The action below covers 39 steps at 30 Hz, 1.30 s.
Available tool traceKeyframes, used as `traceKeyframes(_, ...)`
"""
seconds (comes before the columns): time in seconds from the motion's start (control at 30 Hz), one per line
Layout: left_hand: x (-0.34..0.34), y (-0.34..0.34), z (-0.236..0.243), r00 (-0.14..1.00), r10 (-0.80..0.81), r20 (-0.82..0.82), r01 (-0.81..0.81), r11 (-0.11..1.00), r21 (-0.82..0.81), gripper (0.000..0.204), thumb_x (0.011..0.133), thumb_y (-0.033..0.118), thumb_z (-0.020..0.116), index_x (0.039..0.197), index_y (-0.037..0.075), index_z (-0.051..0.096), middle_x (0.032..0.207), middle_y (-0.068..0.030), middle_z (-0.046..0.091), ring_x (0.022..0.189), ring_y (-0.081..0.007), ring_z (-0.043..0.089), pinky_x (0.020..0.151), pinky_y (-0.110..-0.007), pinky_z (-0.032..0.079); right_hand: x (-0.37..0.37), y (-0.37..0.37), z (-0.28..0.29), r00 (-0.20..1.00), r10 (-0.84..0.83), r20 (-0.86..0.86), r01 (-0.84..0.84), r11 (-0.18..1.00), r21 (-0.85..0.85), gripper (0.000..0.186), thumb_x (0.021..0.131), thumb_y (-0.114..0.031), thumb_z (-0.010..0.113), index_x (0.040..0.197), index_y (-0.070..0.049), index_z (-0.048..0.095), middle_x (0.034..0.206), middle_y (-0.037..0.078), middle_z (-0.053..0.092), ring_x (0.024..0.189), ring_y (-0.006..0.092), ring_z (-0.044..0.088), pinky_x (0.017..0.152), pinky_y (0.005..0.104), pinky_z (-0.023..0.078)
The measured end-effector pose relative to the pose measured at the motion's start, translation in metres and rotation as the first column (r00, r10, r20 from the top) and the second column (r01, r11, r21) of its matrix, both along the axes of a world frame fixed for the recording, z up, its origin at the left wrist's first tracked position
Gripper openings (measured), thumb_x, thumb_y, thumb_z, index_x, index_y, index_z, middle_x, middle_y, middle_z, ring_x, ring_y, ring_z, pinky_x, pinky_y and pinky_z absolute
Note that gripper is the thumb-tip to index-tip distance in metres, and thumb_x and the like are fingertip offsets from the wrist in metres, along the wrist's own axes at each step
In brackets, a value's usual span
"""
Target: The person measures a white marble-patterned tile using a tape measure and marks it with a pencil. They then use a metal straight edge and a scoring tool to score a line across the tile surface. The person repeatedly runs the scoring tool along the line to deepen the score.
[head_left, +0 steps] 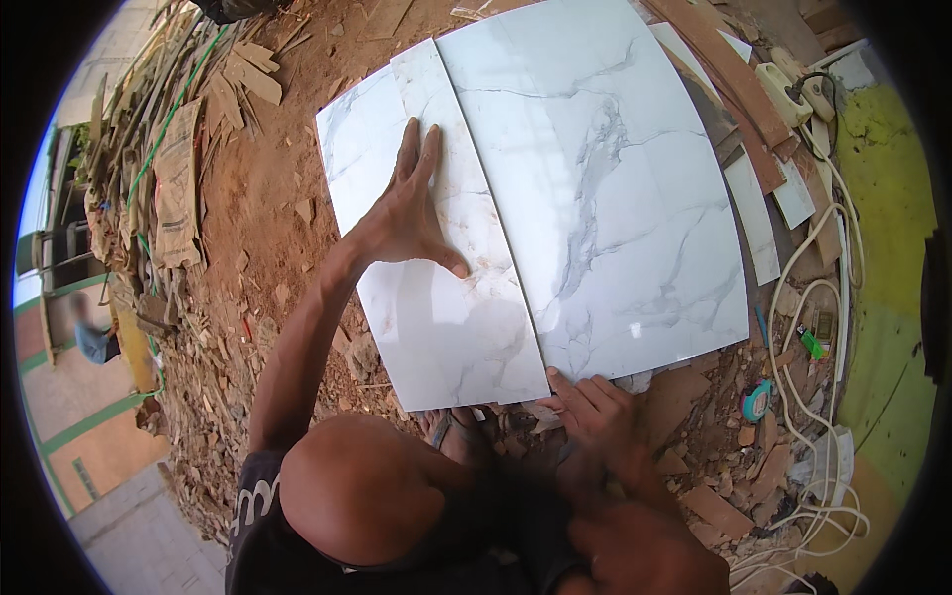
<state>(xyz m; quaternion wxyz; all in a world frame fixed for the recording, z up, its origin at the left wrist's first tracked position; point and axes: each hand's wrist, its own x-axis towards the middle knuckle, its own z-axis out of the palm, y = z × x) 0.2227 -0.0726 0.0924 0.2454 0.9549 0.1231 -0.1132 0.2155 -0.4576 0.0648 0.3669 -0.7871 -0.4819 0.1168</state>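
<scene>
Two marble-look tile panels, white with grey veining, lie face up on the reddish soil (273, 188) in front of the person: one wide panel (615, 188) on the right and one narrower, smudged panel (466, 342) on the left. One straight dark edge (496, 220) separates them. Whether the narrower panel overlaps the wide one or abuts it cannot be determined. A step in the upper-left outline suggests a third piece; this is unconfirmed.

Hand status:
- Left hand (399, 220): fingers and thumb spread on the narrower panel, grasping nothing; apparently a steadying press.
- Right hand (600, 416): fingers at the near end of the dark edge. Whether they pinch the panel or hold a small tool cannot be determined.

Progress, by judgement: laying out the panels appears complete, and alignment or marking at the near end appears to be in hand. No finished cut is discernible along the dark edge; any separation there seems outstanding.

Further count: one teal tape measure (757, 401) and one small bright-green object (813, 344) on the right; at least two white offcuts (752, 218) beyond the wide panel; one brown sack (178, 193) at left.
</scene>
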Motion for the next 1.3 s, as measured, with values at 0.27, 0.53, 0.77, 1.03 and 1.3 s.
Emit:
traceKeyframes(0.27,-0.002,0.001,0.001,1.0,0.003,-0.015,-0.003,1.0,0.015,0.184,0.025,0.051,0.105,0.164,0.004,-0.007,0.168,-0.0299,-0.015,0.158,-0.0428,-0.004,0.128,-0.053,0.022,0.0,-0.001,-0.008,1.0,0.025,0.009,-0.025,0.999,0.028,0.045,0.081,-0.01,0.082,0.124,0.0,0.073,0.066,0.0,0.052,0.059,0.0175,0.049,0.053,0.0315,0.044)
traceKeyframes(0.53,0.002,-0.003,0.008,0.998,0.023,-0.052,-0.022,1.0,0.009,0.181,0.028,0.047,0.105,0.164,0.003,-0.007,0.168,-0.0299,-0.015,0.158,-0.0425,-0.005,0.128,-0.051,0.022,-0.002,-0.003,-0.01,1.0,0.006,-0.011,-0.006,0.999,0.048,0.047,0.079,-0.009,0.082,0.125,0.0,0.072,0.066,0.0,0.052,0.058,0.0173,0.048,0.053,0.0317,0.043)
traceKeyframes(0.77,0.0,-0.003,0.005,0.999,0.004,-0.046,-0.002,0.999,0.033,0.181,0.03,0.047,0.105,0.164,0.002,-0.008,0.168,-0.0302,-0.016,0.158,-0.0434,-0.005,0.128,-0.052,0.022,-0.001,-0.001,-0.008,0.999,-0.002,-0.032,0.004,0.997,0.074,0.045,0.079,-0.008,0.082,0.122,0.0,0.074,0.067,0.001,0.051,0.059,0.0179,0.048,0.052,0.0315,0.042)
traceKeyframes(1.03,-0.003,0.001,0.004,0.999,-0.01,-0.036,0.012,0.999,0.039,0.182,0.029,0.05,0.105,0.163,0.003,-0.01,0.167,-0.031,-0.017,0.158,-0.0445,-0.006,0.128,-0.053,0.022,-0.001,0.001,-0.007,0.999,0.016,-0.032,-0.014,0.997,0.074,0.045,0.079,-0.007,0.081,0.123,0.001,0.073,0.067,0.001,0.052,0.059,0.0181,0.049,0.052,0.0314,0.043)
traceKeyframes(1.3,0.007,-0.004,-0.005,0.99,-0.083,-0.114,0.098,0.985,0.14,0.19,0.026,0.072,0.097,0.156,-0.016,-0.009,0.161,-0.0434,-0.013,0.155,-0.051,-0.01,0.128,-0.055,0.017,-0.002,-0.002,-0.01,1.0,-0.009,-0.025,0.01,0.998,0.056,0.043,0.082,-0.009,0.082,0.123,0.001,0.072,0.069,0.002,0.054,0.061,0.0175,0.052,0.055,0.031,0.046)
